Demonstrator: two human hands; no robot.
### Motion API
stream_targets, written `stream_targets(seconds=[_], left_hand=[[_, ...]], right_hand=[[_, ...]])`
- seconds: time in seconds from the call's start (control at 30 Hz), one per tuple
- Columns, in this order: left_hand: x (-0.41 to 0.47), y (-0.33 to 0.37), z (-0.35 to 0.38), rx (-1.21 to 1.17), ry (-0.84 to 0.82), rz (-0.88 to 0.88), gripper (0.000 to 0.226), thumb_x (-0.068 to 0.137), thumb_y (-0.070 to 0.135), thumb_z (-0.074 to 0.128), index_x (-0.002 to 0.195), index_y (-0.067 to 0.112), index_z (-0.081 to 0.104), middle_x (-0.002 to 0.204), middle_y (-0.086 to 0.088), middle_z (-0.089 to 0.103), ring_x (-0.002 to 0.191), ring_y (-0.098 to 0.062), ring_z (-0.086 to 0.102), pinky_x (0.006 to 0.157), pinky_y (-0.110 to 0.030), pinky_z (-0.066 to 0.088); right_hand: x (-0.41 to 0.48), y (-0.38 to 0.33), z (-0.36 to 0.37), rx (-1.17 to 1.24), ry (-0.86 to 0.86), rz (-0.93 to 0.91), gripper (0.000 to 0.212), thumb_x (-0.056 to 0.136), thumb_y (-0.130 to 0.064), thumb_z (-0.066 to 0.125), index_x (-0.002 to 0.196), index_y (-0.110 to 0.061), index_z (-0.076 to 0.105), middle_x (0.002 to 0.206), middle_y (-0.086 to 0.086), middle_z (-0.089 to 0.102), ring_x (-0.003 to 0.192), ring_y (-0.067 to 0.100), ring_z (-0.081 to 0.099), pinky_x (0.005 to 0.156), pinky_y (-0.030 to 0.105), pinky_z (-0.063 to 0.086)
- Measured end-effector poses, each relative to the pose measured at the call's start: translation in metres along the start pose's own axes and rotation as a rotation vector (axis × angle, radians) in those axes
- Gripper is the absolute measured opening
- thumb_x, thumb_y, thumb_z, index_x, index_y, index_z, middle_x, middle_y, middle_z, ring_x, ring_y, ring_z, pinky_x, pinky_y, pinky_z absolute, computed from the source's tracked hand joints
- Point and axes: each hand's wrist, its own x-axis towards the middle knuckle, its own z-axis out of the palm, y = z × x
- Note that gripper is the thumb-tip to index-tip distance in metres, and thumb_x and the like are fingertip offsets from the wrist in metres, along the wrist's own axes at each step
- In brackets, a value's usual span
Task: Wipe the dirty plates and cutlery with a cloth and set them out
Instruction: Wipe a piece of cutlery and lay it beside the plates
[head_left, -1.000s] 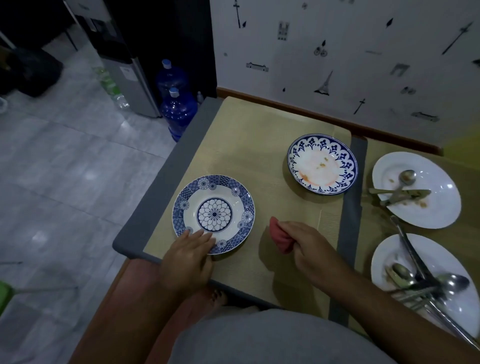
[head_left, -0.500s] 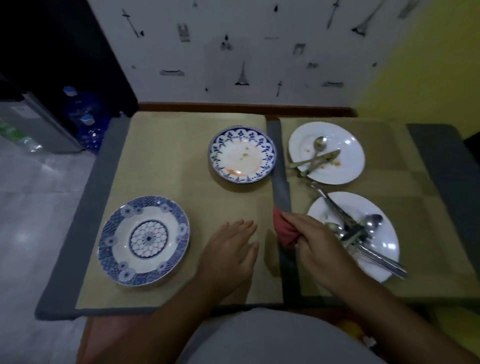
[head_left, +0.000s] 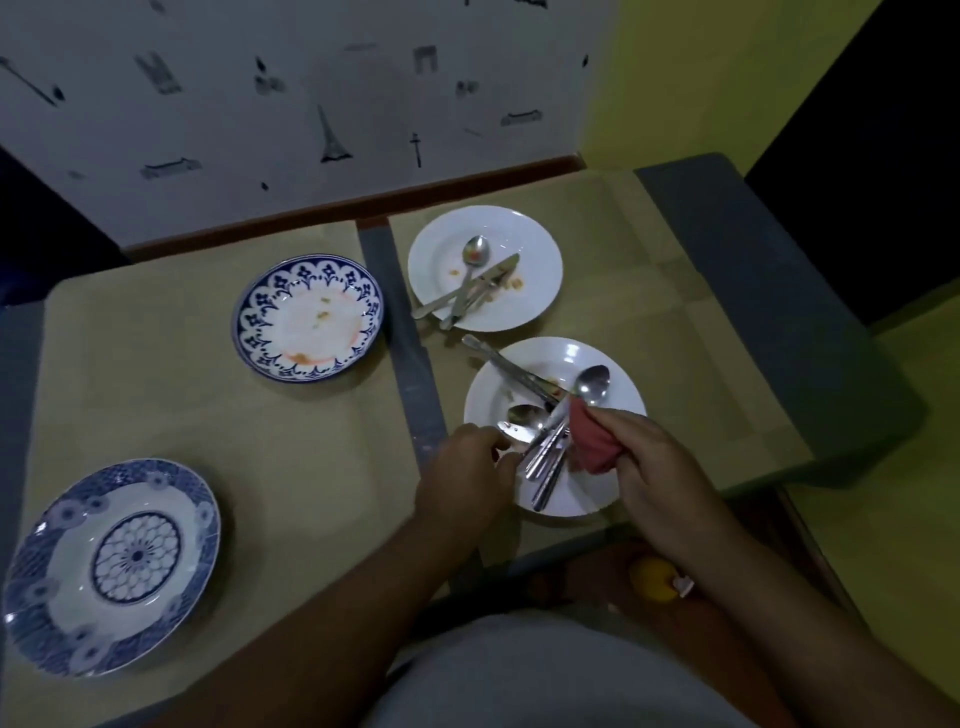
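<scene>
While right hand (head_left: 660, 462) grips cloth (head_left: 589, 441) over cutlery (head_left: 545, 462) on nearer white plate (head_left: 626, 395), left hand (head_left: 467, 467) curled at spoon (head_left: 524, 418) — hold unclear.

Dim room: grey table (head_left: 753, 286) against a printed wall (head_left: 311, 104).
The white wall, dotted with small black landmark prints, fills the upper left; a yellow wall (head_left: 701, 78) meets it at upper right, beside a dark opening (head_left: 883, 130). A wooden strip (head_left: 363, 200) runs along its foot. Two tan mats (head_left: 156, 364) lie side by side on the table.
</scene>
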Motion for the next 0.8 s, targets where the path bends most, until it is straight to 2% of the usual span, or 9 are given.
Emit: stream_targets(seconds=[0.1,0.2,0.27,0.37,0.4,0.47,0.53,0.7,0.8], left_hand=[[0.011,0.006,0.009,0.079,-0.092,-0.104,0.027,0.096,0.035,0.066,0.114,0.017,0.074,0.115,-0.002,0.065,0.096,-0.015,0.065,0.081,-0.028,0.057],[0.014,0.008,0.014,0.154,-0.13,-0.116,0.021,0.096,0.03,0.066,0.108,0.015,0.076,0.112,-0.004,0.064,0.093,-0.014,0.062,0.084,-0.029,0.055],[0.014,0.01,0.014,0.148,-0.129,-0.137,0.02,0.096,0.028,0.067,0.107,0.015,0.077,0.111,-0.004,0.064,0.092,-0.013,0.061,0.087,-0.031,0.056],[0.011,0.013,0.011,0.072,-0.149,-0.216,0.014,0.096,0.025,0.067,0.099,0.015,0.077,0.104,-0.002,0.069,0.092,-0.01,0.063,0.1,-0.04,0.053],[0.01,0.014,0.009,0.028,-0.157,-0.25,0.013,0.096,0.025,0.067,0.095,0.016,0.076,0.098,0.0,0.07,0.087,-0.008,0.064,0.098,-0.039,0.055],[0.005,0.012,0.003,-0.052,-0.167,-0.307,0.011,0.097,0.025,0.066,0.091,0.018,0.073,0.092,0.001,0.072,0.077,-0.003,0.063,0.079,-0.027,0.057],[-0.003,0.01,-0.005,-0.167,-0.174,-0.379,0.013,0.098,0.025,0.064,0.088,0.02,0.071,0.089,0.0,0.072,0.077,-0.005,0.066,0.067,-0.02,0.053],[-0.027,0.007,-0.022,-0.362,-0.114,-0.501,0.02,0.101,0.027,0.058,0.085,0.02,0.068,0.082,-0.002,0.067,0.075,-0.012,0.063,0.058,-0.021,0.044],[-0.035,0.01,-0.024,-0.455,-0.089,-0.535,0.016,0.104,0.026,0.053,0.094,0.019,0.064,0.087,-0.003,0.068,0.077,-0.013,0.062,0.061,-0.023,0.044]], right_hand=[[-0.001,0.015,-0.008,0.003,-0.005,0.029,0.053,0.091,0.012,0.044,0.139,-0.01,0.053,0.124,0.005,0.062,0.111,0.011,0.055,0.094,0.011,0.04],[-0.001,0.025,-0.009,0.011,-0.006,0.044,0.056,0.089,0.014,0.043,0.139,-0.01,0.053,0.126,0.004,0.061,0.112,0.01,0.054,0.095,0.007,0.037],[0.001,0.031,-0.009,0.02,-0.011,0.053,0.056,0.09,0.014,0.042,0.139,-0.009,0.053,0.128,0.005,0.06,0.114,0.01,0.053,0.097,0.005,0.035],[0.005,0.037,-0.007,0.041,-0.011,0.077,0.057,0.091,0.014,0.04,0.141,-0.012,0.051,0.126,0.001,0.058,0.112,0.003,0.051,0.094,0.0,0.032],[0.005,0.037,-0.007,0.049,-0.006,0.086,0.057,0.092,0.014,0.04,0.141,-0.014,0.051,0.122,-0.001,0.057,0.109,0.002,0.051,0.091,-0.001,0.032],[0.008,0.039,-0.005,0.057,0.012,0.105,0.055,0.093,0.012,0.04,0.14,-0.014,0.052,0.117,-0.005,0.056,0.105,0.0,0.051,0.087,-0.003,0.032],[0.013,0.039,-0.003,0.07,0.029,0.133,0.051,0.094,0.007,0.042,0.137,-0.016,0.054,0.12,-0.007,0.057,0.106,0.001,0.051,0.087,-0.002,0.033],[0.026,0.033,0.004,0.076,0.044,0.151,0.045,0.09,0.003,0.049,0.125,-0.023,0.06,0.116,-0.006,0.065,0.105,0.011,0.059,0.088,0.021,0.048],[0.032,0.021,0.01,0.048,0.076,0.071,0.049,0.088,0.005,0.051,0.126,-0.023,0.065,0.121,-0.008,0.066,0.108,0.001,0.055,0.095,0.012,0.043]])
